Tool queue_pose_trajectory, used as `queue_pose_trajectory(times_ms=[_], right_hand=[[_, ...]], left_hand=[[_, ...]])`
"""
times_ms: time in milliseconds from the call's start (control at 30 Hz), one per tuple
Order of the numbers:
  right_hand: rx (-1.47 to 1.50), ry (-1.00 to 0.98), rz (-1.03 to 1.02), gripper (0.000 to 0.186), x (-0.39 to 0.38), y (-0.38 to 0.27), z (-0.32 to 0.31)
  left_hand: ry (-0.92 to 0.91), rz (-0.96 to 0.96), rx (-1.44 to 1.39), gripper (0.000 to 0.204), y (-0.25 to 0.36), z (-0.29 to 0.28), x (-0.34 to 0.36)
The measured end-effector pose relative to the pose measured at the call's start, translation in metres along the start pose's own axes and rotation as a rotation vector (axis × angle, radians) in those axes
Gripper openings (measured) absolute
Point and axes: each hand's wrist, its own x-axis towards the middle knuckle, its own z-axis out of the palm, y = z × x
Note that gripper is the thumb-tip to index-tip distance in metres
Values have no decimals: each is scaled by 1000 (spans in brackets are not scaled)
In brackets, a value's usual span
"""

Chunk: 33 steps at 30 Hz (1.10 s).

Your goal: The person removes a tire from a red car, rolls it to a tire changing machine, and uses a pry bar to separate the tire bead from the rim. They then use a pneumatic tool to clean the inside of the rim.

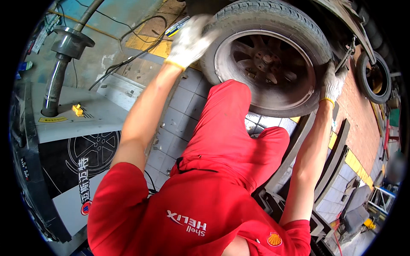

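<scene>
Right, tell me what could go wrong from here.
If the wheel slips, it might drop against the left knee, which overlaps its lower part in view. The right hand, at the wheel's edge, could get pinched. The loose black cable might trip someone.

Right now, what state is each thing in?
Tyre: mounted on a metal rim.
Left hand: gloved, blurred, at the tyre's left edge; contact unclear.
Right hand: gloved, against the tyre's right edge; grip unclear.
Machine shaft: no tyre on the visible part.
Black cable: loosely looped.
</scene>
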Motion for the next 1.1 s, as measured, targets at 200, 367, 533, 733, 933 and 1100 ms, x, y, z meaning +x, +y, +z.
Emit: queue_pose_trajectory(times_ms=[200, 367, 533, 733, 933, 1100], right_hand=[[67, -127, 116, 70, 10, 18, -9], [418, -184, 368, 52, -27, 4, -40], [940, -97, 467, 42, -172, 1, -64], [1295, -399, 1183, 38, -305, -22, -48], [1032, -336, 1013, 38, -294, -9, -65], [797, -347, 871, 21, -266, 5, -65]], left_hand=[[3, 121, -568, 52, 83, 8, 192], [-297, 100, -276, 57, 127, 37, 237], [-441, 125, -368, 65, 126, 59, 259], [-441, 174, -301, 68, 106, 46, 251], [-453, 177, -357, 66, 119, 55, 256], [-480, 137, -340, 67, 120, 41, 257]])
